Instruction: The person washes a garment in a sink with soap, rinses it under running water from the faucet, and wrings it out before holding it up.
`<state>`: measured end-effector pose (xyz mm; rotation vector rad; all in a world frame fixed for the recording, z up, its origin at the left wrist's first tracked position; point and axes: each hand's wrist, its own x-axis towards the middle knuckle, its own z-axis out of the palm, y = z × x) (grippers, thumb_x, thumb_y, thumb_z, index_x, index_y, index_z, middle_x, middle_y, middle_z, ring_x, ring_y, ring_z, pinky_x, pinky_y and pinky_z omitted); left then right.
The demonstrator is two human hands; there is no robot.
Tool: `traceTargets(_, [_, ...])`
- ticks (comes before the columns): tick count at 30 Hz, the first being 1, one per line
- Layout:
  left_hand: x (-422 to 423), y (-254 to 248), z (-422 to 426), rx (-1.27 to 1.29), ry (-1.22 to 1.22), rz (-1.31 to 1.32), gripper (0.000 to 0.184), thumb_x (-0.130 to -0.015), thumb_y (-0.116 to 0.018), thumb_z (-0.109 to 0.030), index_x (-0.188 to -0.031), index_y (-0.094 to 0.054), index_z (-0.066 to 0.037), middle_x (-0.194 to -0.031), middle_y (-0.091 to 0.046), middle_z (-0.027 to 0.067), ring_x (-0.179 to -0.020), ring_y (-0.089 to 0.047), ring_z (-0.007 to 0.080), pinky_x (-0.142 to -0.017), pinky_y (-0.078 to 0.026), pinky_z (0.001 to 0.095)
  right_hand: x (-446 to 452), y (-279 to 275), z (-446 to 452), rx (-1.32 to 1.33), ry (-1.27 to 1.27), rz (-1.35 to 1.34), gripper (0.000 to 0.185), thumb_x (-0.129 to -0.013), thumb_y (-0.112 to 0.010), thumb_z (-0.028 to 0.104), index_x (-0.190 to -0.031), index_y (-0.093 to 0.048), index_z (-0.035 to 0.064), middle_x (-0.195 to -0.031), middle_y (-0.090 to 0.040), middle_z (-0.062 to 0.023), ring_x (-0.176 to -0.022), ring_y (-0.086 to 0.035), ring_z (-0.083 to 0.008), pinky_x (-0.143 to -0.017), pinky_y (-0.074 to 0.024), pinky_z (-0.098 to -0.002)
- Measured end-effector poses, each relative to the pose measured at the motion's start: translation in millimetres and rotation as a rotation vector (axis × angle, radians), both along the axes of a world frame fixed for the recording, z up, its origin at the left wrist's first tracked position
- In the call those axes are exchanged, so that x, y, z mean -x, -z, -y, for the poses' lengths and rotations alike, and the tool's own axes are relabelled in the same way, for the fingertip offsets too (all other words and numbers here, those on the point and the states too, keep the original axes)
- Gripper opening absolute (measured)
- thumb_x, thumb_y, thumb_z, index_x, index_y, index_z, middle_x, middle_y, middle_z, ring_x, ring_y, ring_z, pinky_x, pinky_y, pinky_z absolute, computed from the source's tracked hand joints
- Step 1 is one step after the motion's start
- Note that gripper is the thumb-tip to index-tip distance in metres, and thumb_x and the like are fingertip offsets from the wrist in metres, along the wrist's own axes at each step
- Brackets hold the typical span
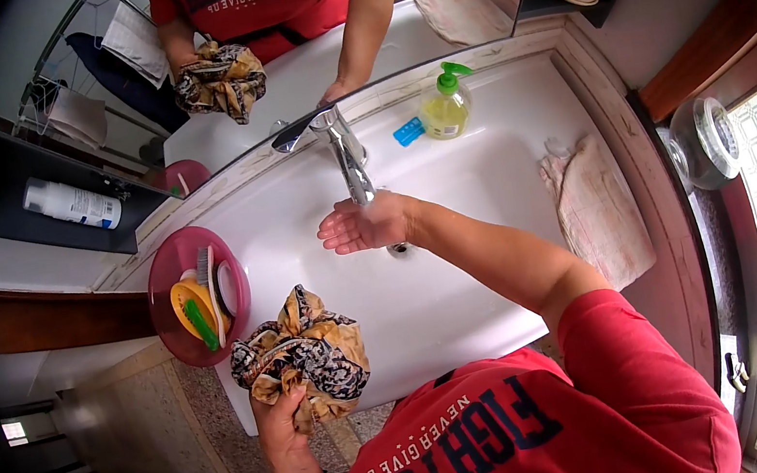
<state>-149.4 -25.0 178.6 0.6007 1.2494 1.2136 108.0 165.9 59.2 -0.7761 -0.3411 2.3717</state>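
And here we are at the white sink (467, 302), where our left grip (285, 417) is closed on the patterned cloth (322, 348), holding it bunched over the near left corner, just beside the pink bowl (166, 280) at the left edge. Over to our right grip (365, 224): open, palm up, empty, just under the faucet (351, 167), its fingers toward the left edge. Now, that cloth! We judge it soft, light and floppy, nothing fragile; any water would make it heavier and slicker, though we can't tell if it's wet. The best hold, we reckon, is a full handful of the gathered folds, since a single loose edge could let it unroll. As for direction, it's a roundish bundle with no clear front; one fold pokes toward the far edge, and what long axis we can make out runs from the grip toward that fold.
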Motion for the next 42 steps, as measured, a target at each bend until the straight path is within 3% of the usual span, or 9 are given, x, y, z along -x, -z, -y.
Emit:
traceTargets(7, [2.3,1.4,-1.4,0.006,0.006,-0.002,0.067,-0.066,-0.063,0.012,-0.128,-0.043,0.0,-0.117,-0.056,0.0124,-0.105,-0.059,0.024,-0.09,-0.05,0.0359,-49.5,1.1,23.2,-0.109,-0.271,-0.197,0.025,-0.09,-0.05,0.016,-0.092,-0.064,-0.0045,-0.094,-0.067,-0.0156,-0.087,-0.064,-0.0269,-0.086,-0.0492,-0.039])
traceTargets(16, [2.7,5.1,-1.9,0.03,-0.018,-0.004,0.066,-0.066,-0.064,0.01,-0.128,-0.043,0.0,-0.116,-0.057,0.0122,-0.104,-0.06,0.0244,-0.09,-0.05,0.0362,-166.8,0.6,104.1,-0.141,-1.207,0.567,0.028,-0.087,-0.056,0.023,-0.103,-0.066,0.001,-0.095,-0.067,-0.0126,-0.088,-0.064,-0.0253,-0.079,-0.0536,-0.0372])
traceTargets(18, [7.6,9.4,-3.3,0.054,0.049,-0.035,0.072,-0.067,-0.06,0.009,-0.134,-0.037,-0.002,-0.123,-0.052,0.013,-0.111,-0.055,0.0262,-0.094,-0.047,0.0371,-183.4,4.9,107.7,-0.464,-1.281,1.119,0.028,-0.088,-0.055,0.025,-0.103,-0.065,0.0029,-0.095,-0.065,-0.0108,-0.085,-0.064,-0.0254,-0.076,-0.0541,-0.0386])
traceTargets(20, [8.9,12.1,-4.4,0.05,0.059,-0.028,0.072,-0.067,-0.06,0.009,-0.134,-0.037,-0.002,-0.124,-0.052,0.0127,-0.111,-0.055,0.0259,-0.094,-0.047,0.0368,-211.9,98.4,86.6,-1.197,-1.125,1.407,0.027,-0.091,-0.051,0.025,-0.104,-0.062,0.0044,-0.093,-0.062,-0.0095,-0.086,-0.061,-0.0233,-0.077,-0.053,-0.0382])
traceTargets(22, [6.8,10.1,-6.0,0.044,0.061,-0.026,0.071,-0.067,-0.061,0.008,-0.134,-0.037,-0.002,-0.124,-0.052,0.0124,-0.111,-0.055,0.0256,-0.094,-0.048,0.0365,-173.4,25.6,81.2,-0.342,-0.201,1.151,0.023,-0.091,-0.05,0.024,-0.098,-0.061,0.0042,-0.088,-0.061,-0.007,-0.083,-0.061,-0.0211,-0.071,-0.0536,-0.0351])
traceTargets(30, [4.3,2.4,-6.2,-0.004,0.057,-0.009,0.065,-0.066,-0.065,0.007,-0.127,-0.043,0.001,-0.117,-0.056,0.0118,-0.105,-0.058,0.0233,-0.091,-0.048,0.0352,-48.6,8.5,33.1,0.11,0.045,0.203,0.033,-0.097,-0.043,0.026,-0.082,-0.06,0.0016,-0.079,-0.064,-0.0096,-0.075,-0.064,-0.0229,-0.073,-0.0547,-0.037])
traceTargets(37, [9.0,8.4,6.3,-0.023,0.008,-0.021,0.066,-0.067,-0.066,0.006,-0.129,-0.042,0.001,-0.117,-0.056,0.0113,-0.105,-0.058,0.023,-0.091,-0.048,0.0354,-7.0,16.8,41.5,-0.131,-0.167,-0.044,0.025,-0.093,-0.047,0.016,-0.082,-0.061,-0.0003,-0.084,-0.065,-0.0104,-0.079,-0.063,-0.0207,-0.075,-0.0516,-0.0317])
traceTargets(41, [13.7,13.6,11.8,0.008,-0.048,-0.027,0.067,-0.067,-0.065,0.007,-0.13,-0.042,0.0,-0.117,-0.056,0.0113,-0.105,-0.058,0.0229,-0.091,-0.048,0.0356,-13.2,33.6,99.0,-0.625,-0.729,0.132,0.02,-0.088,-0.054,0.016,-0.092,-0.064,-0.0004,-0.084,-0.065,-0.0116,-0.08,-0.063,-0.0199,-0.071,-0.0544,-0.0327])
traceTargets(42, [14.1,14.4,12.1,0.011,-0.05,-0.024,0.067,-0.067,-0.065,0.007,-0.13,-0.042,0.0,-0.117,-0.056,0.0113,-0.105,-0.058,0.0229,-0.091,-0.048,0.0356,-26.0,35.4,109.1,-0.487,-0.855,0.242,0.019,-0.086,-0.057,0.017,-0.093,-0.064,-0.0005,-0.084,-0.065,-0.0113,-0.08,-0.063,-0.0197,-0.07,-0.0547,-0.0333])
